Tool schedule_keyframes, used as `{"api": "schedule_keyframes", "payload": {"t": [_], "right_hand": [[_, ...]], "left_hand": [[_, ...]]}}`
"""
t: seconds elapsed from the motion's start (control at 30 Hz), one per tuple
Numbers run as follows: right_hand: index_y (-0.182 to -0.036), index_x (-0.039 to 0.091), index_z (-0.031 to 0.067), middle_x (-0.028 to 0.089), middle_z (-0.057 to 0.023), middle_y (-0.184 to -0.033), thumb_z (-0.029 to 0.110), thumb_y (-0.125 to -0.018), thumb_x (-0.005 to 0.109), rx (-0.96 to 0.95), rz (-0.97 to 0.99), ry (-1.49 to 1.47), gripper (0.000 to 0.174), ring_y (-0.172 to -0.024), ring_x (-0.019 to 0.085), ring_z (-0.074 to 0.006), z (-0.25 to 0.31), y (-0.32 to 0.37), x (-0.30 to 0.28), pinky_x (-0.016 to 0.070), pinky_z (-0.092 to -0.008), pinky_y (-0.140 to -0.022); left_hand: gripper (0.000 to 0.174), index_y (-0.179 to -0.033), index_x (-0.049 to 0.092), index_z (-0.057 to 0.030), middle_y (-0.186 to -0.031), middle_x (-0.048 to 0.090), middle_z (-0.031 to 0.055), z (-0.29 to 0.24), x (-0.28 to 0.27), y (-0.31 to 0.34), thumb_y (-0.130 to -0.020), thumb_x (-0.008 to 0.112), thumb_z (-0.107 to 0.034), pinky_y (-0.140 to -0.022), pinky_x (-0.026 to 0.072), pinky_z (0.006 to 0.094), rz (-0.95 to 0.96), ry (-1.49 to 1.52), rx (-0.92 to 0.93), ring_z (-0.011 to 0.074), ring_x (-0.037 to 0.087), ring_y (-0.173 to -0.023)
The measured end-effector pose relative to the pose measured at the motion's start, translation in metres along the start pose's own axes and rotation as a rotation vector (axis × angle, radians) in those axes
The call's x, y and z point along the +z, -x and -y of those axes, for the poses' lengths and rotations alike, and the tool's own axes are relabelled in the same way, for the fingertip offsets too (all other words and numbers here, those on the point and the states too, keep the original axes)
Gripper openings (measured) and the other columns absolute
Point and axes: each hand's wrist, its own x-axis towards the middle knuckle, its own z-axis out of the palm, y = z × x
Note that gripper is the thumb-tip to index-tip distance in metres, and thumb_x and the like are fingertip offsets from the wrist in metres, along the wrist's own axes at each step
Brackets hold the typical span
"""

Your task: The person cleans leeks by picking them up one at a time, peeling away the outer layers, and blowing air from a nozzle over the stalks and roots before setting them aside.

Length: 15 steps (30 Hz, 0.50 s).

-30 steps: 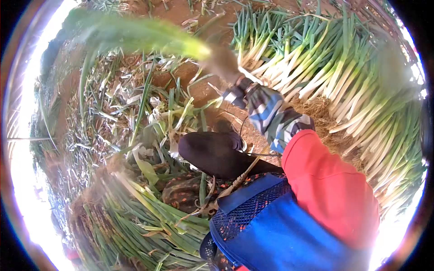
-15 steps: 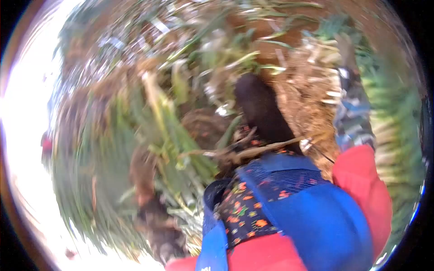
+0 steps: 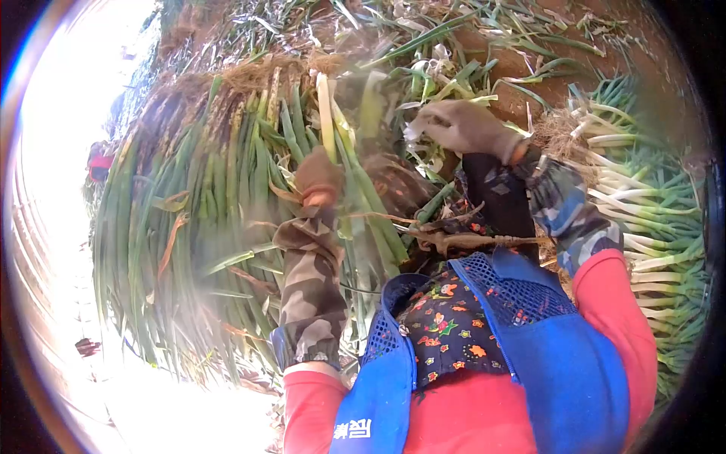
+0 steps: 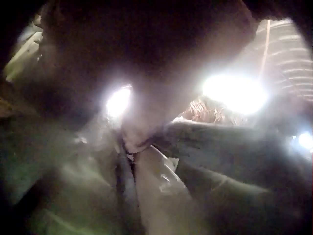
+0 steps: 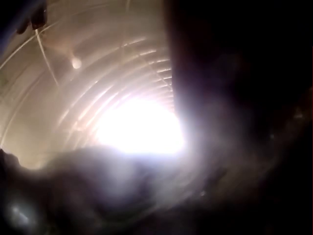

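Left fingers (image 3: 320, 165) touch green onion (image 3: 326, 121)

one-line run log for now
left hand: at pale onion stem, grip unclear | right hand: by dark knee, hold unclear | onion pile: person's left | onion row: person's right

the long, slim green onion-like plants (image 3: 219, 174) look smooth and kinda waxy, but their brown, stringy roots (image 3: 253, 74) are dry and rough. blue vest (image 3: 567, 352) is smooth matt cloth with open mesh panels (image 3: 522, 291). the brown-green camo sleeve cover (image 3: 310, 306) is wrinkly matt fabric, and the reddish-brown dirt ground (image 3: 639, 57) looks rough, zero shine.
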Motion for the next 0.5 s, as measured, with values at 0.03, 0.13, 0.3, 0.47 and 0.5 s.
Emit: {"api": "schedule_keyframes", "payload": {"t": [0.03,0.13,0.3,0.47,0.5], "right_hand": [[-0.119,0.071,0.0017,0.075,-0.0200,-0.097,0.030,-0.093,0.063,-0.008,0.027,-0.043,0.039,-0.085,0.075,-0.0349,0.002,-0.011,0.018,0.0582,-0.0458,-0.080],[-0.114,0.071,-0.0006,0.073,-0.0245,-0.095,0.040,-0.094,0.057,0.086,0.280,-0.027,0.047,-0.087,0.074,-0.0381,0.015,-0.053,0.069,0.0568,-0.0501,-0.079],[-0.106,0.073,-0.0036,0.073,-0.0276,-0.097,0.051,-0.095,0.052,0.173,0.278,0.034,0.059,-0.093,0.073,-0.0429,0.037,-0.093,0.144,0.0548,-0.0560,-0.080],[-0.104,0.075,-0.0020,0.073,-0.0271,-0.101,0.057,-0.093,0.053,0.303,0.308,-0.131,0.064,-0.095,0.072,-0.0449,0.028,-0.099,0.157,0.0541,-0.0573,-0.077],[-0.104,0.075,-0.0023,0.073,-0.0274,-0.101,0.058,-0.093,0.053,0.316,0.305,-0.079,0.065,-0.094,0.072,-0.0451,0.025,-0.103,0.162,0.0540,-0.0570,-0.077]], "left_hand": [[0.031,-0.102,0.069,-0.0030,-0.098,0.073,0.0248,0.002,0.010,-0.004,-0.083,0.074,-0.028,-0.082,0.0574,0.0521,-0.052,-0.048,-0.019,0.0441,0.072,-0.096],[0.031,-0.102,0.069,-0.0026,-0.099,0.074,0.0232,0.005,0.023,-0.012,-0.083,0.073,-0.026,-0.081,0.0585,0.0522,-0.064,-0.093,-0.019,0.0431,0.073,-0.095],[0.033,-0.099,0.070,-0.0002,-0.094,0.075,0.0230,0.000,0.015,-0.011,-0.081,0.074,-0.028,-0.079,0.0590,0.0492,-0.019,-0.050,-0.058,0.0417,0.075,-0.092],[0.038,-0.096,0.074,0.0017,-0.090,0.075,0.0250,-0.015,-0.039,0.011,-0.075,0.075,-0.030,-0.081,0.0572,0.0469,0.093,0.093,-0.141,0.0431,0.074,-0.093],[0.043,-0.100,0.072,0.0029,-0.094,0.074,0.0261,-0.006,-0.034,0.008,-0.071,0.079,-0.028,-0.082,0.0560,0.0465,0.068,0.185,-0.151,0.0448,0.073,-0.092]]}}
